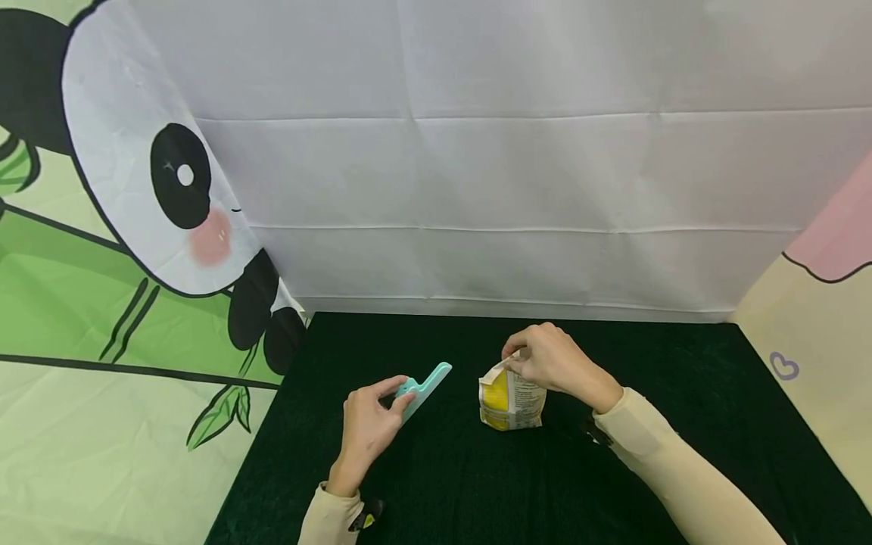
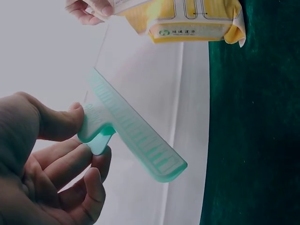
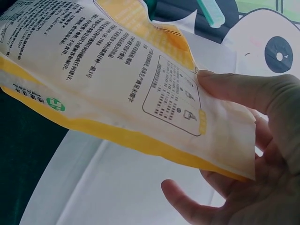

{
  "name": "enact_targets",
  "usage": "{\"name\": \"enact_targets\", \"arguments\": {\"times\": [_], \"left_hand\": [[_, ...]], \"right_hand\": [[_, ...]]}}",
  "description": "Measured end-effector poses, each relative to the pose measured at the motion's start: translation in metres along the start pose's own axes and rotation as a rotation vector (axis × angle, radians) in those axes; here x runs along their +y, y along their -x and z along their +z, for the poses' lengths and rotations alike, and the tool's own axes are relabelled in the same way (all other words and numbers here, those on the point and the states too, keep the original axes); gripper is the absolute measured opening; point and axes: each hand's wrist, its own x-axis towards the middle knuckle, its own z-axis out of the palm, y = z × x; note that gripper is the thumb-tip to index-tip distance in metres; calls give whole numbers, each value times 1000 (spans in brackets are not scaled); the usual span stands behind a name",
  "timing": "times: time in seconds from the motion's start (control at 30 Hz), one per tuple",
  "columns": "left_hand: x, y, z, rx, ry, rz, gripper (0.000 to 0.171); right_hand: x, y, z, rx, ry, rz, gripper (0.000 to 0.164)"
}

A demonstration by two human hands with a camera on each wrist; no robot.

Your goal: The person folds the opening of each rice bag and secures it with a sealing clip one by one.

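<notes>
My left hand [image 1: 368,425] pinches a turquoise bag clip [image 1: 431,383] by its short tab, between thumb and fingers. In the left wrist view the long ridged bar of the clip [image 2: 136,133] points away from the fingers, touching nothing else. To the right, a yellow and white printed packet [image 1: 509,403] stands on the dark cloth. My right hand [image 1: 555,365] pinches the packet's top edge. From the right wrist, the thumb lies on the packet's printed face [image 3: 117,89] with some fingers behind it. A gap separates clip and packet.
A dark green cloth [image 1: 450,484] covers the table. Behind it hangs a white sheet [image 1: 490,174], with a panda-print backdrop [image 1: 136,227] on the left and a cream and pink one [image 1: 817,318] on the right.
</notes>
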Motion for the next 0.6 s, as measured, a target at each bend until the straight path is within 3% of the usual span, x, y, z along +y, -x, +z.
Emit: {"name": "enact_targets", "arguments": {"times": [0.6], "left_hand": [[7,-6,7,12,15,6,22]], "right_hand": [[0,0,0,-2,-6,24,12]]}}
